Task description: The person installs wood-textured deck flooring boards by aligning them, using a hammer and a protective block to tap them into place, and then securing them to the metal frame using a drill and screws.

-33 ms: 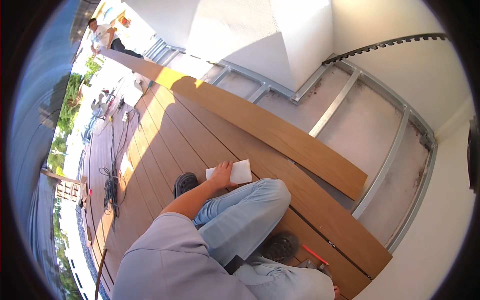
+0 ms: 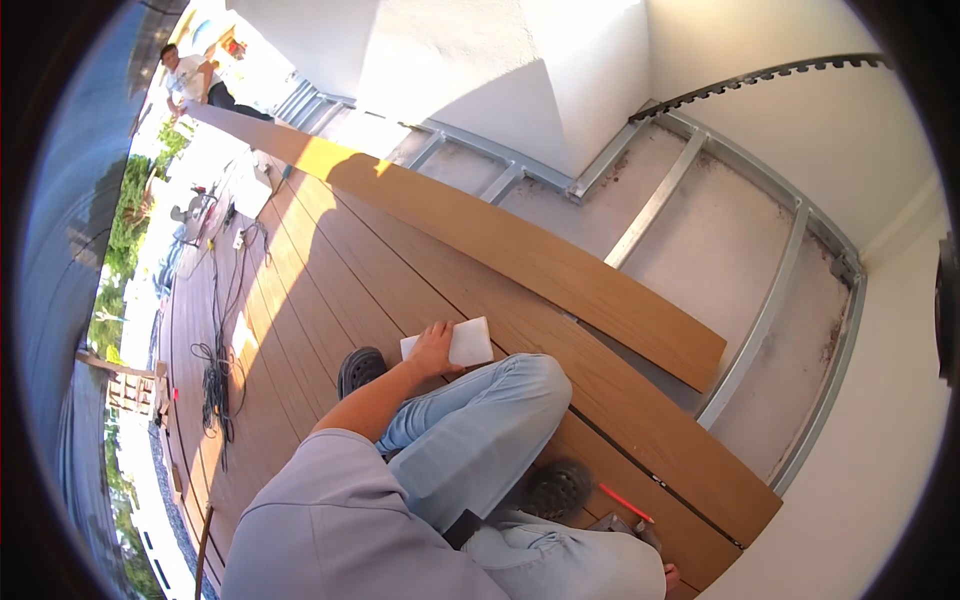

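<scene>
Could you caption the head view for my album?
Left fingers rest on a white block on the deck, with a long board and metal frame beyond.

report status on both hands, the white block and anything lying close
Left hand laid across white block. Right hand mostly hidden beyond knee. Red pencil beside dark shoe, clear of block.
</scene>
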`<state>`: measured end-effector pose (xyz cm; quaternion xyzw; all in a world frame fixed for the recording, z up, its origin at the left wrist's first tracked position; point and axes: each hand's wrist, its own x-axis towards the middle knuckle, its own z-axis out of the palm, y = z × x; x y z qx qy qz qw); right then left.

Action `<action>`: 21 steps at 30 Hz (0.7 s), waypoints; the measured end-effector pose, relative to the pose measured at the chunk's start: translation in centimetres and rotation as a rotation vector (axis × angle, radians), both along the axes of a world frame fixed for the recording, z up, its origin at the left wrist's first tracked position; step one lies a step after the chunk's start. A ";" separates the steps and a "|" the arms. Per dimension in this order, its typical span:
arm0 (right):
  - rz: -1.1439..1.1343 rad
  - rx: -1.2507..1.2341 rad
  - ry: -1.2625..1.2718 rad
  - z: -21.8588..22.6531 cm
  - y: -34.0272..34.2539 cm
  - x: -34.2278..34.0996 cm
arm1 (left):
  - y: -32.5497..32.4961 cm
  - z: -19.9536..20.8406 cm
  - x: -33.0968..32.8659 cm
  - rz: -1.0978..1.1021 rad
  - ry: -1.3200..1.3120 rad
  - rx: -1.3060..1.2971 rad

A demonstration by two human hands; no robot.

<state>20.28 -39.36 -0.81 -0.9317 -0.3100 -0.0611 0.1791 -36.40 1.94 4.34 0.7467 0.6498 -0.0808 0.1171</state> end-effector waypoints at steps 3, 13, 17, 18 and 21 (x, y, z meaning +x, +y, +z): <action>0.036 -0.020 0.017 0.0 0.5 -1.4 | -0.2 1.5 -2.2 0.050 -0.007 -0.055; -0.076 0.011 0.012 0.4 0.5 -1.2 | 1.1 0.6 -0.1 0.053 -0.034 -0.092; -0.060 0.017 0.098 1.0 1.2 -1.3 | 0.4 0.4 -0.9 0.078 -0.019 -0.102; -0.035 0.029 0.118 0.8 1.3 -1.5 | 0.4 0.7 -1.2 0.083 -0.013 -0.106; -0.013 0.018 0.140 0.4 2.0 -2.4 | 0.1 1.5 -3.1 0.054 0.062 -0.125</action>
